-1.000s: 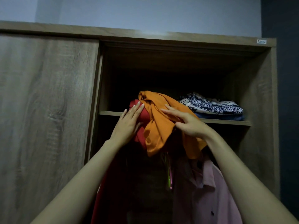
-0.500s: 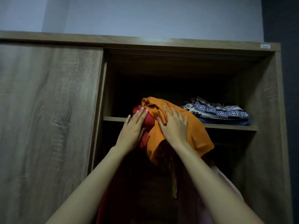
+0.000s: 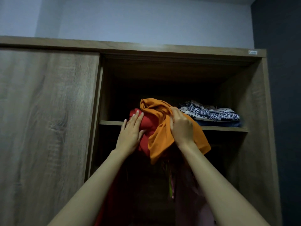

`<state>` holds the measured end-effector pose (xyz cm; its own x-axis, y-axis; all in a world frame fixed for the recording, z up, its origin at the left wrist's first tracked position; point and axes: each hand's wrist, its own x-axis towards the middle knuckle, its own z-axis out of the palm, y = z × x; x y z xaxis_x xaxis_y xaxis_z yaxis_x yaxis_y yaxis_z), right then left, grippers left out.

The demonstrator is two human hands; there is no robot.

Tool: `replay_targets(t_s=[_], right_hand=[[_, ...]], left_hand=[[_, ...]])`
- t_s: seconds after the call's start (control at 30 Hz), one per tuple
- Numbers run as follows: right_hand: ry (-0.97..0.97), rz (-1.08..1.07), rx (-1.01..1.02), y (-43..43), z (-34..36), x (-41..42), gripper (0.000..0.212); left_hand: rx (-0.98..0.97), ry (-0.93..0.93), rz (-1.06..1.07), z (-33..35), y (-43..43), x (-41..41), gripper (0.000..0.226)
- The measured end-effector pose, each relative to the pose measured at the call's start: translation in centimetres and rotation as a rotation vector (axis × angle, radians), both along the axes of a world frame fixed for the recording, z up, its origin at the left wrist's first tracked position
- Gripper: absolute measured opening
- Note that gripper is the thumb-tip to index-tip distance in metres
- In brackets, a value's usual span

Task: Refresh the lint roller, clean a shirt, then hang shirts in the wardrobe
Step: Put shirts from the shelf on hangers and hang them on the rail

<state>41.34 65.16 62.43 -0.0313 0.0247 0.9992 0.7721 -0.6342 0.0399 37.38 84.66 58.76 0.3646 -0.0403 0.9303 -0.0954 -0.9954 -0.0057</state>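
— Where is all this happening?
— In front of a brown wood-grain wardrobe, with a pale blue-grey wall showing above it. Its sliding door is covering the left half, and the right half is standing open (it is dim inside). A wooden shelf is crossing the open half.
— What is lying on that shelf?
— A folded navy-and-white patterned cloth is sitting at the right. Left of it, a crumpled red garment and a bunched orange shirt are resting at the front edge, touching each other.
— Which way is the orange shirt running?
— Its long axis is running up and down, leaning a little. The top is lying on the shelf, and the lower end is hanging past the edge, pointing down. Collar or hem, I cannot tell.
— And the hands?
— The left hand is pressing flat on the red garment, fingers straight, gripping nothing. The right hand is clutching the orange shirt's upper part, fingers curled into the fabric. A pale pink shirt is hanging below.
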Motion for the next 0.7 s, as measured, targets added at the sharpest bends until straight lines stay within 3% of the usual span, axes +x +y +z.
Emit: replay_targets(t_s=[0.13,0.27,0.37,0.43,0.57,0.7], right_hand=[[-0.004,0.013,-0.024,-0.8,-0.3,-0.4,0.033],[0.264,0.059,-0.206,0.3,-0.5,-1.3,0.049],[0.406,0.009,-0.290,1.7,-0.5,-1.1,0.095],[0.395,-0.096,-0.238,2.7,-0.3,-0.5,0.111],[0.364,-0.213,-0.095,3.8,0.2,0.1,0.106],[0.354,-0.206,-0.070,4.1,0.2,0.6,0.073]], left_hand=[[0.000,-0.011,0.002,-0.1,0.0,0.0,0.066],[-0.012,-0.028,-0.009,-0.2,-0.2,0.0,0.067],[-0.025,-0.047,-0.017,-0.4,0.0,0.1,0.068],[-0.024,-0.048,-0.017,-0.5,0.0,0.1,0.068],[-0.011,-0.058,-0.009,-0.4,0.3,0.3,0.070],[-0.001,-0.070,-0.024,-0.6,0.6,0.5,0.071]])
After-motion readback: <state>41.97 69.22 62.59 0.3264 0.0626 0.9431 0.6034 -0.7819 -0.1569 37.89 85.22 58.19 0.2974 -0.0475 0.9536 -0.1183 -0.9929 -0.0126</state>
